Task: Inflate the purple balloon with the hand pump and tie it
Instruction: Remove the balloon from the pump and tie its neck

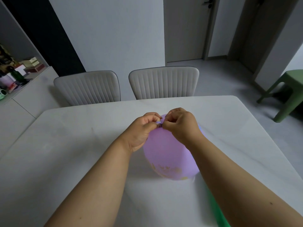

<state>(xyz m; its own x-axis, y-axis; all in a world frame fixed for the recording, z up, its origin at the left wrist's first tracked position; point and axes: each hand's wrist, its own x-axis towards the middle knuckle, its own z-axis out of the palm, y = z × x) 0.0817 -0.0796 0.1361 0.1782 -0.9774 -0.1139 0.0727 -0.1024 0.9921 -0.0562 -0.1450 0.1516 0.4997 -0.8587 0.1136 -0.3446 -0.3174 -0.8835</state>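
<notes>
Two chairs [126, 86] behind white table [65, 153]

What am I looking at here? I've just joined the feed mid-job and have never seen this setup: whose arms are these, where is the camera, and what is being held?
There is no machine here. The single picture comes from a wide-angle camera worn on a person's head, looking forward and down, so the two bare arms are that person's own. The left hand and the right hand both pinch the neck of an inflated purple balloon, which rests on the white table. This looks like the tying step; I cannot tell whether a knot is made. A green object shows under the right forearm, possibly the pump. Two chairs stand behind the table.
</notes>
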